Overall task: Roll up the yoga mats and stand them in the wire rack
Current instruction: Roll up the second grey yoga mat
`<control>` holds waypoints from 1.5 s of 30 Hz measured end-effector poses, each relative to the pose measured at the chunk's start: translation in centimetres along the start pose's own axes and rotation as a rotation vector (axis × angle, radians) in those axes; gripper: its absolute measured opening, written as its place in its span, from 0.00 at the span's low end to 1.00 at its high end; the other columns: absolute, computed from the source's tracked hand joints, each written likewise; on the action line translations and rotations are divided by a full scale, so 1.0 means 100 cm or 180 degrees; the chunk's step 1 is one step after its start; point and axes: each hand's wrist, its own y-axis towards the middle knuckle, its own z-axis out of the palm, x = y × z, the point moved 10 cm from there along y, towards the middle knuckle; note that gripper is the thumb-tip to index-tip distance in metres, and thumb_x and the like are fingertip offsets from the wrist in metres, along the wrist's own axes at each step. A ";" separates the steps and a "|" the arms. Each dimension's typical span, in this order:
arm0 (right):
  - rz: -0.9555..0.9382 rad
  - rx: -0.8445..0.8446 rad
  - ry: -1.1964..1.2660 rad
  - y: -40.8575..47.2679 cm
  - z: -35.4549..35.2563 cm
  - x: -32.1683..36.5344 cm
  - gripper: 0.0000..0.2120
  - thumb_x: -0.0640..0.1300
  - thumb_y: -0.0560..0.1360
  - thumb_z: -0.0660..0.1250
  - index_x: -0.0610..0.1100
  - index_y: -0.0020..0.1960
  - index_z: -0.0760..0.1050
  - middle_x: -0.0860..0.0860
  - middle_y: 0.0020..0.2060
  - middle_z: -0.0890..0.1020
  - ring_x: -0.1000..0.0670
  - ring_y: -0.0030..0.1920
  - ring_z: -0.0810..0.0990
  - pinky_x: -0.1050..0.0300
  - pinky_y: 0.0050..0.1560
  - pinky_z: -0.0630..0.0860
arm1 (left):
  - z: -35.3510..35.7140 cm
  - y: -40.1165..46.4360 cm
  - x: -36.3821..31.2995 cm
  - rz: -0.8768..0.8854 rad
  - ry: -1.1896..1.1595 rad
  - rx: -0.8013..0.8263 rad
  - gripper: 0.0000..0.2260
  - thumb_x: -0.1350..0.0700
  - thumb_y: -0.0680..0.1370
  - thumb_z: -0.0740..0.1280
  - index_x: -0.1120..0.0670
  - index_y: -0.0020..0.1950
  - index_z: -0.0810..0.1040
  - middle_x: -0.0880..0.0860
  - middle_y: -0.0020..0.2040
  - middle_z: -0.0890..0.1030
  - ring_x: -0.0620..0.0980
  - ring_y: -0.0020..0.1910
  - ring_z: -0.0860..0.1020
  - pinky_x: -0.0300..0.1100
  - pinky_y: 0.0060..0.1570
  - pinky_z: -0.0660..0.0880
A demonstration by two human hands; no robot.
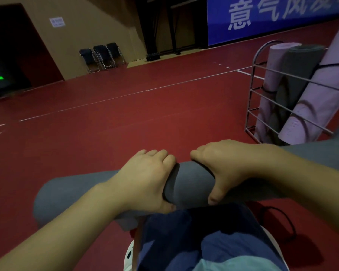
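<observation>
A rolled grey yoga mat (192, 182) lies across the red floor (125, 118) just in front of the person's knees, both ends running out sideways. The left hand (147, 178) and right hand (223, 169) sit side by side on its middle, each wrapped over the roll — fingers curled across the top, thumbs tucked under the near side, grasping it. To the right stands the wire rack (262, 90), already holding upright rolls: a lilac mat (272, 75), a dark grey mat (299, 71) and a second lilac mat (321, 98) leaning across them. A black elastic strap (282, 216) lies on the floor by the right knee. Three folding chairs (102, 57) lean against the far wall.
</observation>
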 end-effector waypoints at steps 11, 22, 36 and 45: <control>0.0287 0.1273 0.0869 0.032 0.076 -0.020 0.35 0.62 0.57 0.78 0.55 0.59 0.68 0.56 0.55 0.75 0.52 0.53 0.76 0.49 0.56 0.77 | 0.088 0.014 0.005 -0.0259 -0.1315 0.1441 0.32 0.38 0.60 0.77 0.50 0.59 0.73 0.48 0.52 0.78 0.49 0.48 0.76 0.45 0.48 0.75; 0.0220 -0.0083 0.0220 0.030 0.015 -0.011 0.32 0.60 0.66 0.74 0.54 0.67 0.70 0.56 0.60 0.75 0.52 0.58 0.74 0.54 0.55 0.74 | 0.118 0.033 0.041 -0.0830 -0.2382 0.2430 0.27 0.43 0.62 0.79 0.46 0.59 0.78 0.44 0.54 0.80 0.47 0.53 0.79 0.49 0.58 0.76; 0.0317 0.0157 0.1128 0.049 0.034 -0.046 0.23 0.52 0.73 0.70 0.55 0.67 0.72 0.57 0.62 0.76 0.54 0.60 0.75 0.52 0.63 0.72 | 0.067 0.023 0.031 -0.0301 -0.0965 0.1116 0.27 0.44 0.68 0.74 0.50 0.65 0.76 0.51 0.57 0.77 0.53 0.54 0.75 0.47 0.53 0.73; 0.0464 -0.0293 0.0763 0.053 0.019 -0.045 0.18 0.48 0.75 0.68 0.50 0.64 0.76 0.54 0.59 0.79 0.53 0.58 0.76 0.57 0.58 0.73 | 0.080 0.035 0.045 -0.0560 -0.1054 0.0924 0.25 0.50 0.71 0.74 0.52 0.67 0.75 0.53 0.62 0.78 0.54 0.60 0.75 0.45 0.56 0.71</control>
